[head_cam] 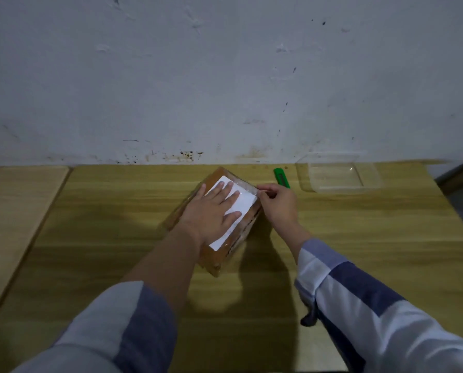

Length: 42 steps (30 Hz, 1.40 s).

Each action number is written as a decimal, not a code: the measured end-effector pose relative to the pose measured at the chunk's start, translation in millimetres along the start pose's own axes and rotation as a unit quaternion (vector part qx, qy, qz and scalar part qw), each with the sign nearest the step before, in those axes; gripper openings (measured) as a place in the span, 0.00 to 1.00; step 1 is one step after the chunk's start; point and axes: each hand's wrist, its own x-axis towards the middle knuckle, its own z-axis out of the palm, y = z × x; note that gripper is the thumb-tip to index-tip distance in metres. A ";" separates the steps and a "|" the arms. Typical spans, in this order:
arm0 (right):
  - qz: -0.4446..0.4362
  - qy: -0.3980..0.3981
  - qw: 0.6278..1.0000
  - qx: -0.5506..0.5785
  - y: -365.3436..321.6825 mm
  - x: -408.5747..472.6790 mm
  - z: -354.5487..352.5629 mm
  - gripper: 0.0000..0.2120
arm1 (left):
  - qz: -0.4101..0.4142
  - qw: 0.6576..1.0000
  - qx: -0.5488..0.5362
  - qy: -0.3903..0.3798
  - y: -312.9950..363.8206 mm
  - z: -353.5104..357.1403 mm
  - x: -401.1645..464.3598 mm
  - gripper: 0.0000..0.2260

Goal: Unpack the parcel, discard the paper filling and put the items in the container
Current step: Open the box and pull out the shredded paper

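Note:
A brown cardboard parcel (214, 254) wrapped in clear tape, with a white label on top, lies at the middle of the wooden table (359, 238). My left hand (211, 208) presses flat on the label with fingers spread. My right hand (278, 203) is at the parcel's far right corner, thumb and fingers pinching the tape at the edge. A clear plastic container (340, 175) stands empty at the back right. What is inside the parcel is hidden.
A green utility knife (281, 177) lies on the table between the parcel and the container, just behind my right hand. A white wall rises behind the table. A second wooden surface (17, 200) adjoins on the left.

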 end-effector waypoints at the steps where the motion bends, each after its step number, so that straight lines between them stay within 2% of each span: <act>1: 0.016 0.015 1.000 0.007 1.7 -11.4 0.6 0.08 | -0.004 1.000 -0.007 0.002 1.5 0.9 -6.6 0.27; 7: 0.077 0.095 0.992 0.025 1.6 -82.8 7.9 0.05 | -0.057 0.998 -0.030 -0.006 -11.6 3.9 -63.4 0.28; 13: 0.108 0.078 0.990 0.041 -3.2 -141.9 28.3 0.06 | -0.124 0.990 -0.069 0.013 -41.7 18.3 -124.0 0.31; 15: 0.082 0.062 0.995 0.011 -3.2 -154.2 32.3 0.09 | -0.161 0.981 -0.111 0.017 -49.0 23.2 -137.7 0.35; 18: -0.051 0.055 0.991 -0.108 1.7 -161.1 32.5 0.13 | -0.203 0.959 -0.197 0.023 -52.0 26.4 -151.3 0.39; 21: -0.145 -0.011 0.964 -0.222 1.3 -158.7 27.7 0.11 | -0.203 0.943 -0.261 0.031 -49.4 27.4 -155.5 0.39; 28: -0.182 -0.171 0.881 -0.402 -32.0 -139.1 5.2 0.17 | -0.194 0.917 -0.348 0.034 -57.8 36.7 -156.8 0.44; 30: -0.186 -0.192 0.861 -0.432 -38.6 -135.4 5.1 0.19 | -0.206 0.904 -0.372 0.042 -60.1 42.4 -155.8 0.46; 33: -0.239 -0.210 0.831 -0.457 -38.1 -136.5 6.1 0.16 | -0.214 0.895 -0.389 0.046 -64.2 51.0 -151.2 0.47; 34: -0.263 -0.206 0.827 -0.453 -35.1 -138.0 6.5 0.14 | -0.213 0.893 -0.394 0.051 -65.0 51.0 -150.6 0.47; 36: -0.283 -0.162 0.847 -0.421 -29.1 -142.5 7.3 0.12 | -0.208 0.888 -0.406 0.062 -63.2 44.8 -152.8 0.47; 42: -0.304 -0.003 0.885 -0.351 -33.7 -147.9 9.9 0.08 | -0.208 0.878 -0.420 0.096 -55.1 30.9 -157.6 0.38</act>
